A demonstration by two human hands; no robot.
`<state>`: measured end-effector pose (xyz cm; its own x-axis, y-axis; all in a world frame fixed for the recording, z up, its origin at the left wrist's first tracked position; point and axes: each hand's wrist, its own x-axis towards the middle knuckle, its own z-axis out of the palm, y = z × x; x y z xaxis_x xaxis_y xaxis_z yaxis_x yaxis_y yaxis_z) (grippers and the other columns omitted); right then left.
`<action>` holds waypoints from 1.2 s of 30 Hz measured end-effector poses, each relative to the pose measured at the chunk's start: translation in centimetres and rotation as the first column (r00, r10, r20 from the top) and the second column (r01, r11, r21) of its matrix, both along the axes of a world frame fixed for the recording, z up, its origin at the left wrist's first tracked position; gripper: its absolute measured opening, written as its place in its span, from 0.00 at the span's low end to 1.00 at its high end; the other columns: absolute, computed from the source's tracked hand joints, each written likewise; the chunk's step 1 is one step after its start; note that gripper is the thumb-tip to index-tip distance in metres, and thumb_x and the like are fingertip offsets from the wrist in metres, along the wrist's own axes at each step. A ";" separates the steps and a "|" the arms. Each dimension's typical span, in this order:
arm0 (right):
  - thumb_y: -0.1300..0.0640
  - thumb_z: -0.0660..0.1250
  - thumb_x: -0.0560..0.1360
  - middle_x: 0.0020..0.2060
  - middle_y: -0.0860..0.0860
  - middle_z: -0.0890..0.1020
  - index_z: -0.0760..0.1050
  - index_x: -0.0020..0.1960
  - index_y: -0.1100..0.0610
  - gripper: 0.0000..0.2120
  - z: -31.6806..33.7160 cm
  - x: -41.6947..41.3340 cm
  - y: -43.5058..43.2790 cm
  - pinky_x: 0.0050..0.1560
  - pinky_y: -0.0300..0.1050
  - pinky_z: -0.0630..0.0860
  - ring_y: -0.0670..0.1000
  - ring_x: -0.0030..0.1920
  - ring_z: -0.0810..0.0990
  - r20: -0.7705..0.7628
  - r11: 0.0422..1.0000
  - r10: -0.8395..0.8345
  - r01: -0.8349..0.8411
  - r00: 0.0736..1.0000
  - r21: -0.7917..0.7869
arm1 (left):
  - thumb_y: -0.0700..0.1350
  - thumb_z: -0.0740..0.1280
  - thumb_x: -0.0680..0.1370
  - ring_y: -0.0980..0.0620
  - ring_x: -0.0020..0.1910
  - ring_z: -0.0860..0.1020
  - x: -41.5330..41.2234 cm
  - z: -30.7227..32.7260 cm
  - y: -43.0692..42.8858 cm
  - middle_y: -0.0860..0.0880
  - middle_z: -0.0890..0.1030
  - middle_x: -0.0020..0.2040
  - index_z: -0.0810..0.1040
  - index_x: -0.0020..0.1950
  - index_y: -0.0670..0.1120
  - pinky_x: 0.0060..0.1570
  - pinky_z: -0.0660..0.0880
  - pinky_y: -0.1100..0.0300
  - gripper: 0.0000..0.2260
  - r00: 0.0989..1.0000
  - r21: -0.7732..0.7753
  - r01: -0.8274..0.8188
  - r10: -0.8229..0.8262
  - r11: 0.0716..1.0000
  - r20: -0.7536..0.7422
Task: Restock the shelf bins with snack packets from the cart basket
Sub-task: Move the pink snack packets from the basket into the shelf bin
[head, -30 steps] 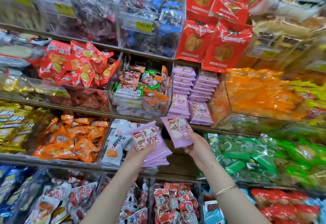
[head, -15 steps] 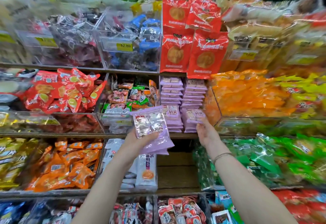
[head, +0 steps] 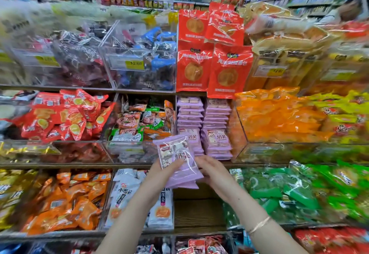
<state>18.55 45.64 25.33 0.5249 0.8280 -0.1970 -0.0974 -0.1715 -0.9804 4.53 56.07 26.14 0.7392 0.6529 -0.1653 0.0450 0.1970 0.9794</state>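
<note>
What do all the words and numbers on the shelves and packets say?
"12.80": yellow price tag on the clear bin of blue packets.
"奶芙": top purple packet of the bunch held in the left hand.
"奶芙": purple packets on the shelf.
"小西饼": my best guess for the partly hidden white packets.
Red bread bags: yellow print too blurred.
Other price tags and packets: too blurred or small.

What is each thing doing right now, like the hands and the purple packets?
left hand: gripping the bunch of purple packets from the left.
right hand: touching the bunch's right edge.
held purple packets: fanned bunch, tilted, in front of the shelf.
shelved purple packets: two neat stacks, nearly full.
wooden bay: bare below the hands.
</note>
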 end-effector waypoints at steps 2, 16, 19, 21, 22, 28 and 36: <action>0.52 0.63 0.78 0.40 0.49 0.84 0.78 0.51 0.58 0.10 0.7 -0.2 -0.3 0.39 0.38 0.77 0.49 0.40 0.81 0.051 0.996 -0.075 0.072 0.996 0.056 | 0.66 0.74 0.59 0.52 0.57 0.78 0.3 0.3 0.0 0.54 0.82 0.56 0.76 0.56 0.57 0.63 0.71 0.50 0.28 1.000 -0.020 -0.016 0.016 1.000 -0.004; 0.59 0.65 0.77 0.48 0.52 0.83 0.77 0.50 0.58 0.05 -0.5 4.0 2.4 0.45 0.44 0.74 0.50 0.49 0.81 -0.163 0.955 -0.235 0.259 0.958 0.147 | 0.64 0.68 0.70 0.48 0.70 0.67 -1.2 -1.2 2.2 0.50 0.68 0.73 0.64 0.74 0.51 0.68 0.65 0.45 0.36 0.989 0.042 -0.145 0.146 0.988 -0.010; 0.56 0.65 0.77 0.56 0.51 0.78 0.74 0.57 0.60 0.11 -0.8 5.9 4.2 0.50 0.49 0.75 0.51 0.54 0.76 -0.085 0.883 -0.458 0.464 0.885 0.070 | 0.59 0.68 0.74 0.49 0.70 0.67 -2.3 -1.8 2.8 0.51 0.67 0.73 0.64 0.74 0.52 0.67 0.65 0.47 0.31 0.982 0.016 -0.187 0.187 0.982 -0.002; 0.56 0.65 0.77 0.57 0.53 0.77 0.75 0.56 0.59 0.10 -0.7 6.4 5.7 0.51 0.46 0.72 0.52 0.54 0.75 0.022 0.832 -0.554 0.553 0.832 0.040 | 0.57 0.68 0.75 0.47 0.72 0.64 -2.6 -1.9 3.1 0.50 0.65 0.74 0.61 0.75 0.52 0.70 0.63 0.44 0.31 0.978 -0.021 -0.208 0.208 0.978 0.007; 0.56 0.64 0.77 0.58 0.55 0.78 0.75 0.55 0.59 0.09 -0.8 6.5 6.4 0.52 0.46 0.71 0.53 0.55 0.75 0.082 0.830 -0.557 0.556 0.827 0.035 | 0.56 0.68 0.75 0.47 0.72 0.64 -2.6 -1.8 3.2 0.50 0.64 0.75 0.61 0.76 0.51 0.70 0.63 0.43 0.31 0.977 -0.029 -0.213 0.214 0.977 0.013; 0.56 0.58 0.79 0.60 0.52 0.74 0.79 0.57 0.59 0.14 -1.7 7.4 8.1 0.44 0.41 0.72 0.46 0.39 0.76 0.558 0.937 -0.196 0.323 0.806 -0.137 | 0.53 0.67 0.76 0.48 0.67 0.70 -3.0 -1.1 3.4 0.52 0.73 0.68 0.68 0.71 0.54 0.68 0.67 0.43 0.24 0.978 -0.043 -0.211 0.210 0.977 -0.016; 0.39 0.63 0.73 0.51 0.42 0.80 0.74 0.59 0.43 0.17 -0.3 4.0 1.5 0.42 0.41 0.77 0.43 0.45 0.80 0.215 0.996 0.088 -0.080 0.973 -0.042 | 0.48 0.65 0.79 0.53 0.60 0.78 0.6 0.0 2.4 0.55 0.81 0.59 0.71 0.67 0.56 0.59 0.74 0.48 0.16 0.999 -0.034 -0.026 0.025 0.999 -0.030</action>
